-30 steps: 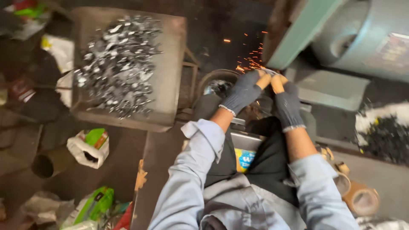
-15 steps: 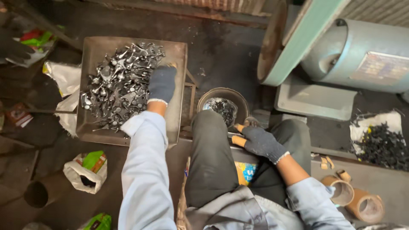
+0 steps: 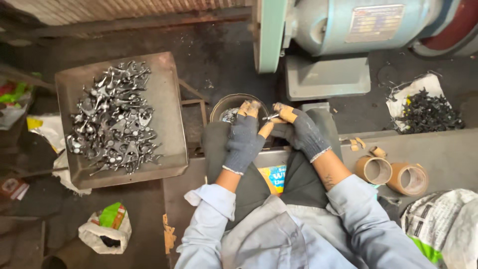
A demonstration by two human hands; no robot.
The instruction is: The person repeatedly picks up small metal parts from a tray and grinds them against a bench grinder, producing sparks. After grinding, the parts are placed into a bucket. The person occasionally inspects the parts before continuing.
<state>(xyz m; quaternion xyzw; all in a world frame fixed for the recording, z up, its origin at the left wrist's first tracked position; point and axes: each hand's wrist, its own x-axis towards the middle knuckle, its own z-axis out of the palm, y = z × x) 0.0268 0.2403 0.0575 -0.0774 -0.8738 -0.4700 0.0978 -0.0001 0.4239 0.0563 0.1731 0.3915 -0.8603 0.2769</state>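
Tray [image 3: 169, 107] left of bowl [image 3: 219, 107] — grinder [image 3: 348, 30] behind.

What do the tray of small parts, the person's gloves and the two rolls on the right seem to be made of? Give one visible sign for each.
Tray: likely sheet metal, dull grey and scuffed. Small parts: metal, with bright silvery glints. Gloves, on the left hand and right hand: dark knitted fabric with ribbed pale-edged cuffs, fingertips apparently wrapped in tan tape. Rolls: probably tape on cardboard cores, matte brown and hollow.

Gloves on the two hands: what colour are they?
Dark blue-grey gloves, fingertips taped tan; head view.
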